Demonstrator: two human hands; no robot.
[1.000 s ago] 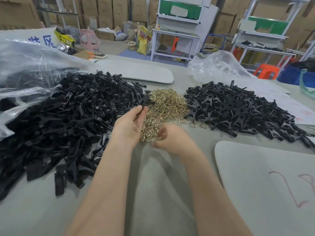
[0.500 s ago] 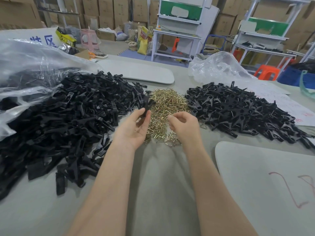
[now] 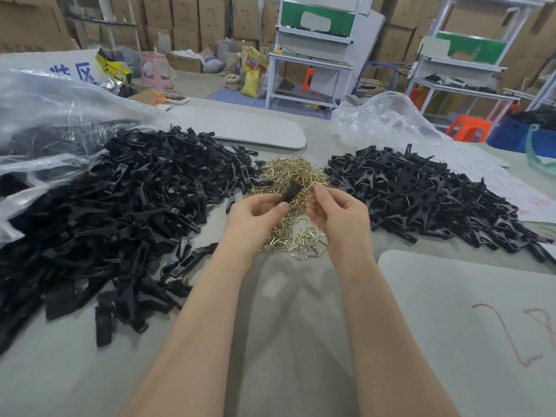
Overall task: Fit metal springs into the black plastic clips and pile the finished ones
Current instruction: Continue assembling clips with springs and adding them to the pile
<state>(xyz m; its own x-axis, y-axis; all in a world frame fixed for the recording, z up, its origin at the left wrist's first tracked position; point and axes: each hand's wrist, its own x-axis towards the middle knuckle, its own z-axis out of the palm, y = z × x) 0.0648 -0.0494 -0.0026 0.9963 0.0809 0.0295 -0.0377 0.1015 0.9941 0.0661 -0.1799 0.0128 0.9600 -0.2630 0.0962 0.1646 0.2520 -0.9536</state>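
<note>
My left hand [image 3: 255, 218] pinches a black plastic clip [image 3: 291, 190] above the heap of brass-coloured metal springs [image 3: 288, 182]. My right hand [image 3: 337, 212] is raised beside the clip with thumb and fingers curled together, close to the clip's right end; whether it pinches a spring is too small to tell. A large heap of black clip parts [image 3: 114, 212] lies to the left. A second heap of black clips with springs in them [image 3: 421, 194] lies to the right.
A clear plastic bag [image 3: 45, 115] spills open at far left, and another crumpled bag [image 3: 382, 118] sits behind the right heap. Grey boards [image 3: 469, 320] lie at lower right and at the back [image 3: 240, 127]. Shelving and cartons stand beyond the table.
Both hands have lifted off the spring heap and come together. My left hand brought the clip toward the middle; my right hand rose from the springs to the clip's right end.
</note>
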